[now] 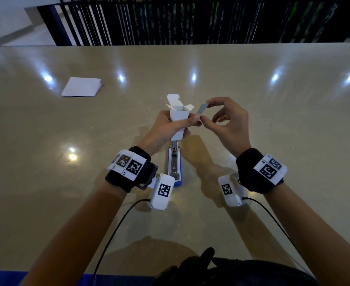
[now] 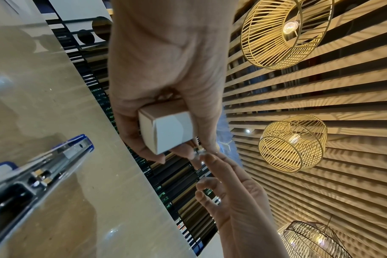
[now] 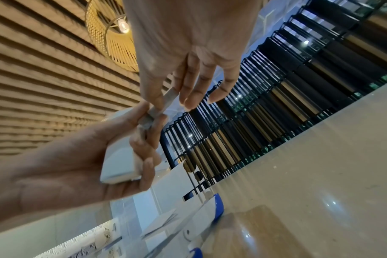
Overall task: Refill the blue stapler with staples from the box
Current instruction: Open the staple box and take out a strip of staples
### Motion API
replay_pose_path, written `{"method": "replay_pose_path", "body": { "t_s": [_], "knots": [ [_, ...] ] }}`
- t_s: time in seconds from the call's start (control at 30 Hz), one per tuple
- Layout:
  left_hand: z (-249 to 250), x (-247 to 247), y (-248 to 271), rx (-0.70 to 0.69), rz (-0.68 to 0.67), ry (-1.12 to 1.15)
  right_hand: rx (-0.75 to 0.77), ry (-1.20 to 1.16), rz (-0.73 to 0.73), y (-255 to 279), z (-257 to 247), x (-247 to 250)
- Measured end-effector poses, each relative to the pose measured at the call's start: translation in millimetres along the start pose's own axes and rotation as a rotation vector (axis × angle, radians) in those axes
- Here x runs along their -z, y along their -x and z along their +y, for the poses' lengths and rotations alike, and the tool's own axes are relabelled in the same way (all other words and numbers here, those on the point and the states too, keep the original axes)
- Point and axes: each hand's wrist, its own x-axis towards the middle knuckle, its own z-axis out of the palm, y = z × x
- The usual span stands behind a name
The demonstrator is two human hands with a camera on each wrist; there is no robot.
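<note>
While the white staple box [image 1: 178,117] was held upright, flaps open, in the curled left hand [image 1: 163,129], a grey strip of staples [image 1: 202,107] was pinched by the right hand [image 1: 229,122] beside it. Below them, the blue stapler [image 1: 175,166] lay opened on the bench [image 1: 273,120].

Both forearms are showing bare, no sleeves; the left wrist [image 1: 128,170] is wearing a black band with a white block of black-and-white square markers on top; a white camera pod [image 1: 162,191] with one more marker is hanging off its near right side on a black bracket; a thin black cable [image 1: 116,230] is running from the pod; the right wrist [image 1: 258,170] is carrying the same band, markers, pod [image 1: 230,190] and cable [image 1: 273,219].
</note>
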Motion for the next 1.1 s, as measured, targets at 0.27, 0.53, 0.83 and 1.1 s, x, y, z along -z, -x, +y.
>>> {"method": "replay_pose_path", "body": {
  "t_s": [0.27, 0.53, 0.83, 1.1],
  "knots": [
    [-2.4, -1.8, -0.9, -0.029, -0.024, 0.027, -0.208, -0.409, -0.049, -8.1, 0.7, 3.3],
    [-3.0, -3.1, -3.4, -0.086, -0.046, 0.004, -0.230, -0.483, 0.036, -18.4, 1.7, 7.6],
    [-9.8, -1.5, -7.3, -0.158, -0.006, 0.017, -0.141, -0.512, 0.280, -33.8, -7.6, 19.2],
    [-6.5, -13.1, -10.5, -0.255, 0.043, 0.030, -0.034, -0.376, 0.134, -21.7, -30.8, 0.5]
  ]
}}
